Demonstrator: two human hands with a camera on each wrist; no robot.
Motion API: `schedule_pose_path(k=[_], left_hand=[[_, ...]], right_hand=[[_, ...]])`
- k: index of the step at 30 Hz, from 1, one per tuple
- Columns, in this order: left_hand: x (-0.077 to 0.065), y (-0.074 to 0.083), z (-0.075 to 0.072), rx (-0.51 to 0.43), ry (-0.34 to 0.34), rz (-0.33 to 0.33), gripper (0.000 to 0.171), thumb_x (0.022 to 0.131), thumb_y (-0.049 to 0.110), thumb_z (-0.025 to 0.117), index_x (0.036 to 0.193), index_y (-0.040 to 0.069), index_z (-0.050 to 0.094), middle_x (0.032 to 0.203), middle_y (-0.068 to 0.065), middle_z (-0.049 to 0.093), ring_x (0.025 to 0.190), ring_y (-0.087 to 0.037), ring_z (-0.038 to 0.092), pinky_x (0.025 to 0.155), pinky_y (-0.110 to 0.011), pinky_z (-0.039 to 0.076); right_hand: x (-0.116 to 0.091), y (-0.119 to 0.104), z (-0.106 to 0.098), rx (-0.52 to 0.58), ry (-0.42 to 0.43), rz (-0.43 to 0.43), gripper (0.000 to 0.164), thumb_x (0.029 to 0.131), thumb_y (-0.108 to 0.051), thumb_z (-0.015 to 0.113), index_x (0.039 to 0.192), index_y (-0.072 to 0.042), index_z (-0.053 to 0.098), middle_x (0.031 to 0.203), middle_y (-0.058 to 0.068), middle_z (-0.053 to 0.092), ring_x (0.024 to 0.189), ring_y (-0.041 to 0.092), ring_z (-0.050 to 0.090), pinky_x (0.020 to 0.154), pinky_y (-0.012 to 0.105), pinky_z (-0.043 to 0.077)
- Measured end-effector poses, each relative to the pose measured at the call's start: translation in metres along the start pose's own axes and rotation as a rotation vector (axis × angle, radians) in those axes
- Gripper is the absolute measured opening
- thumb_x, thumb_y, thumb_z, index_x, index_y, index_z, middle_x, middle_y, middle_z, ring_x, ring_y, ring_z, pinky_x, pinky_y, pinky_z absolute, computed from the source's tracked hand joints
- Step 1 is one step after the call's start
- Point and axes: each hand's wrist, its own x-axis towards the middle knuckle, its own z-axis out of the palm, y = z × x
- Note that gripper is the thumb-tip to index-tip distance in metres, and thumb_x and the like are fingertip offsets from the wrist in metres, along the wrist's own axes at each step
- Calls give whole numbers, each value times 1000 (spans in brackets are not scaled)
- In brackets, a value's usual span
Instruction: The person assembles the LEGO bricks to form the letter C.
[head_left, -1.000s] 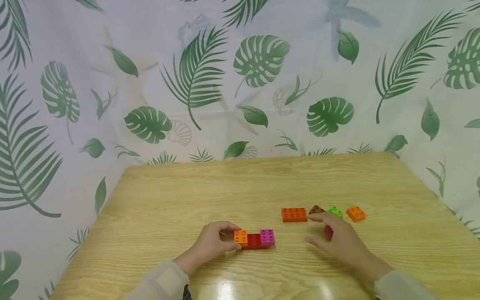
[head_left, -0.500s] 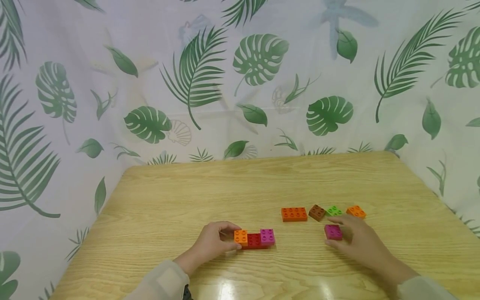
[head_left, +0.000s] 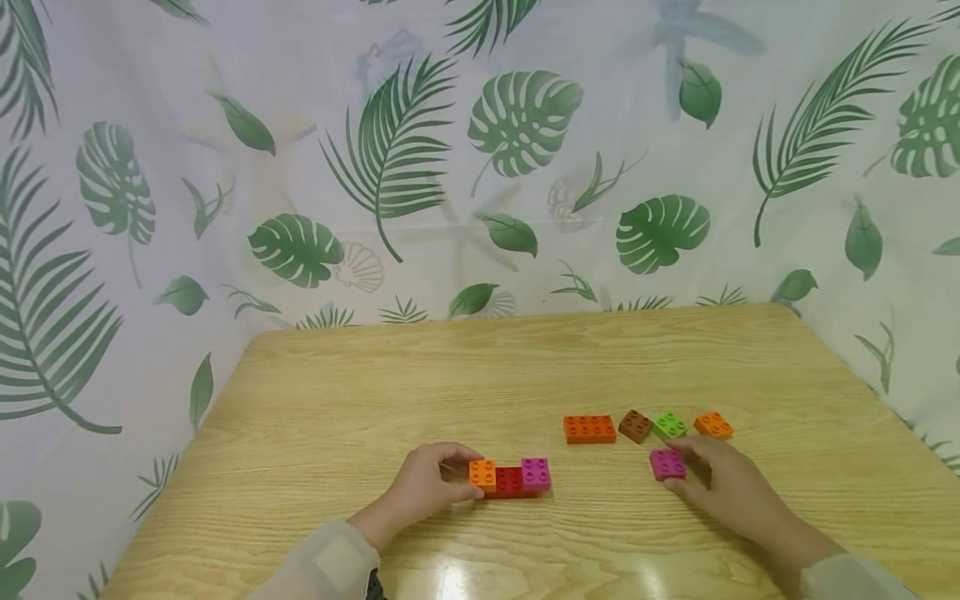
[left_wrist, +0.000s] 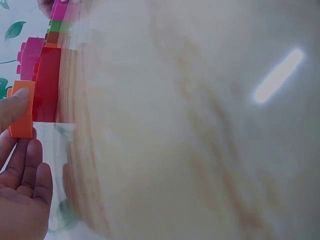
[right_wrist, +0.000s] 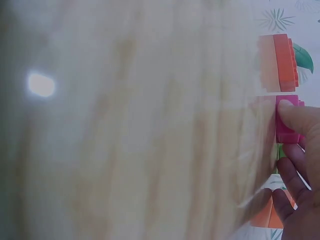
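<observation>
My left hand (head_left: 435,483) pinches the orange square brick (head_left: 482,475), thumb on its near side. That brick sits on the left end of a long red brick (head_left: 509,481), and a pink-purple square brick (head_left: 536,473) sits on the right end. In the left wrist view my thumb presses the orange brick (left_wrist: 22,112). Over on the right, my right hand (head_left: 723,483) holds a loose magenta square brick (head_left: 667,465) between thumb and fingers. The right wrist view has the thumb flat against the magenta brick (right_wrist: 287,122).
Behind the hands lie an orange-red long brick (head_left: 589,429), a brown square brick (head_left: 635,426), a green square brick (head_left: 670,426) and an orange square brick (head_left: 714,425). The wooden table (head_left: 375,375) meets a leaf-patterned cloth (head_left: 420,275) at the back.
My right hand has moved right and its fingers have closed on the magenta brick, which now sits slightly turned. The brown brick has come into full view. My left hand has stayed in place.
</observation>
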Motion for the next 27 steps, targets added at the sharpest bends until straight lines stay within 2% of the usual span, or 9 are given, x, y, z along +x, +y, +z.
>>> schedule_pose_path(k=[3, 11, 19, 27], left_hand=[[0, 0, 0, -2, -3, 5, 36, 77, 16, 81, 110, 8, 69, 100, 0, 68, 92, -18, 61, 77, -26, 51], [-1, 0, 0, 3, -4, 12, 37, 77, 16, 81, 110, 8, 69, 99, 1, 68, 91, -18, 61, 77, -26, 51], [0, -1, 1, 10, 1, 15, 36, 76, 17, 82, 110, 9, 69, 99, 2, 68, 91, -17, 61, 78, -27, 51], [0, 0, 0, 20, -4, 15, 36, 76, 18, 82, 109, 9, 69, 99, 2, 67, 92, -17, 61, 77, -28, 51]], right_hand=[[0, 1, 0, -4, -1, 0, 45, 78, -19, 80, 115, -1, 63, 112, 21, 63, 103, 44, 57, 85, 60, 45], [1, -4, -1, 27, 7, 45, 41, 79, -25, 79, 111, -5, 64, 108, 15, 64, 99, 41, 60, 81, 58, 48], [6, -18, 0, 57, 61, -20, 36, 76, -23, 81, 107, -10, 67, 99, 1, 65, 89, 27, 64, 77, 52, 52], [13, -32, 10, 72, 115, -76, 40, 72, -22, 84, 107, -11, 68, 99, -6, 64, 91, 18, 60, 77, 47, 51]])
